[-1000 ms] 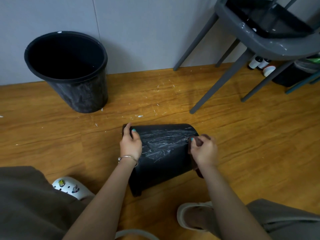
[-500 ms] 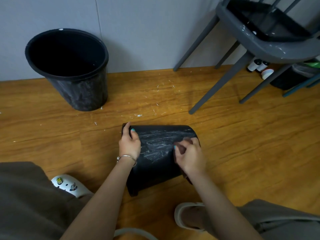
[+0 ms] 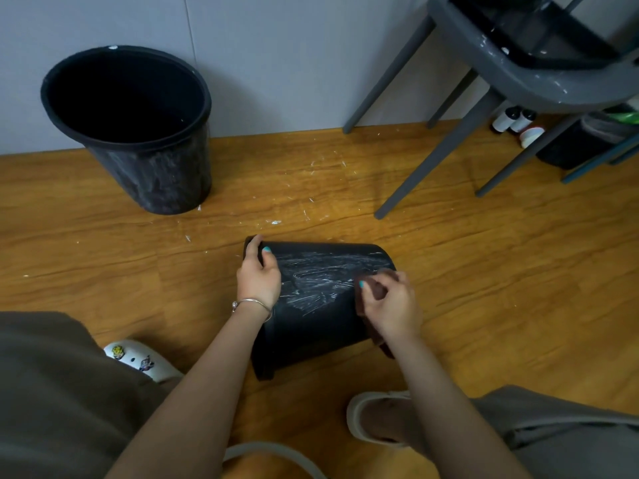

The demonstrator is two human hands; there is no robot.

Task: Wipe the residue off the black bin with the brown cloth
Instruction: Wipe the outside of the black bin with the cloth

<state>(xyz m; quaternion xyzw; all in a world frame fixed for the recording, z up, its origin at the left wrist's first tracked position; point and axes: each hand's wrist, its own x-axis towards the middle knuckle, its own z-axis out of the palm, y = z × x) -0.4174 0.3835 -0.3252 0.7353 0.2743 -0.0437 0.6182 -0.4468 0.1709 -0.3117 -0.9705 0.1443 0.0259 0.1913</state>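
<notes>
Wiping the streaked wall of the tipped bin

Fingers of the right hand (image 3: 389, 307) bunch a brown cloth (image 3: 370, 292) against the side of the black plastic bin (image 3: 318, 305) lying on the wooden floor (image 3: 484, 271). The left hand (image 3: 258, 276) curls over its rim, steadying it. White streaks (image 3: 321, 281) cover the upper wall between the hands. Best to press firmly, overlap the strokes across the streaks, and roll the bin to expose fresh areas. A second, upright black bin (image 3: 138, 133) stands well apart by the wall.
</notes>
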